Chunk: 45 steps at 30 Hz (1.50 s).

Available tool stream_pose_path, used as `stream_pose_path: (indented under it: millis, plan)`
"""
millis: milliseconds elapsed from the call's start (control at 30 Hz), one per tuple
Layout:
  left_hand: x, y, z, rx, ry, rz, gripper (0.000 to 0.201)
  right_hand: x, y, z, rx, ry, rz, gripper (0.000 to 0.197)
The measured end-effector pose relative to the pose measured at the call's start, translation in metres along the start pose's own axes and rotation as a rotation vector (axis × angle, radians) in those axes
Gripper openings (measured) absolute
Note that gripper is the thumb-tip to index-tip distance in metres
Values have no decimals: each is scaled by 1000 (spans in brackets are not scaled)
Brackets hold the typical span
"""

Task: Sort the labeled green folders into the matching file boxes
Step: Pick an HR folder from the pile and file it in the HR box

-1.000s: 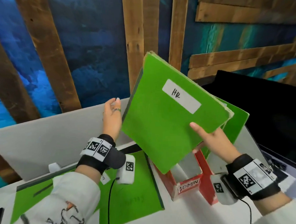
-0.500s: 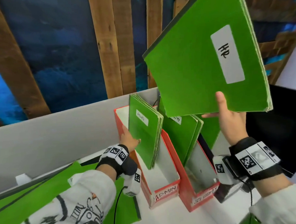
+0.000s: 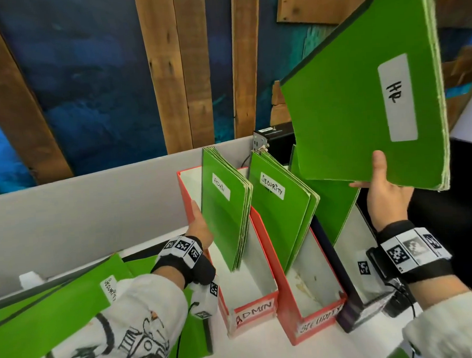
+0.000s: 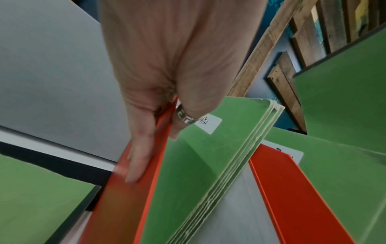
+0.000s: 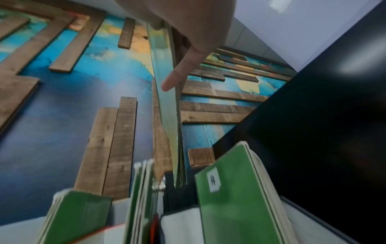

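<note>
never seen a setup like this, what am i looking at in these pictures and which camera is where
No machine here: a person is sorting folders with bare hands, wearing three cameras. The wide picture comes from the head; the two close ones look along each wrist.

The right hand holds up the HR folder. The left hand grips the left wall of the ADMIN box, which already holds ADMIN folders. Beside it stands the SECURITY box with its folders. More green folders, one marked SECURITY, lie flat on the desk at left.
</note>
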<state>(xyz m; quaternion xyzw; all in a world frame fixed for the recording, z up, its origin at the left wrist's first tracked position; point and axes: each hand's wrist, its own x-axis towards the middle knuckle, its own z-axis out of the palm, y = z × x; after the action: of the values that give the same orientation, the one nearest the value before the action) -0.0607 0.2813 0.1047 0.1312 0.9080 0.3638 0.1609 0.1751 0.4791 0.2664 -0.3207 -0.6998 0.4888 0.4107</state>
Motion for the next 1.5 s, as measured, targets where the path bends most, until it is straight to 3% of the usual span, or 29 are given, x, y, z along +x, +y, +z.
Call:
stream_pose_path:
  millis: [67,133,200,233,300,400,500,533,667,800,967,1067,1200,1367,1500]
  plan:
    - [1,0,-1,0,-10,11,98,3,16,5,55,57,-30,34]
    - [4,-2,-1,-12,-24,20,97,3,29,8,88,66,-46,38]
    - [4,-4,-2,-52,-48,33,98,4,39,9,87,27,-10,74]
    - [8,-7,-1,-59,-53,32,100,7,46,9,87,15,-14,80]
    - [9,-9,-2,-69,-61,33,103,13,63,8,33,16,-49,66]
    - [2,-6,-6,-40,-40,36,104,24,89,5,-99,-43,-19,67]
    - [0,-6,-7,3,-29,27,102,33,99,0,-113,-61,-8,29]
    - [-1,-6,-7,7,-27,26,102,36,100,-2,-96,-54,-11,25]
    - [0,-8,-7,-55,-46,15,105,39,99,-12,-159,-104,-12,48]
    - [-2,-6,-7,-73,-66,-1,103,43,105,-10,-349,-234,51,35]
    - [-1,-7,-7,-85,-48,25,103,59,126,15,-434,-405,211,37]
    - [3,-14,-5,-101,-50,15,105,64,139,24,-502,-511,326,43]
    - [6,-18,-4,-125,-53,13,103,64,145,22,-816,-560,354,56]
    - [5,-16,-3,-133,-60,9,103,77,161,23,-672,-586,450,47]
    - [0,-13,-6,-122,-56,1,105,85,170,28,-727,-660,398,32]
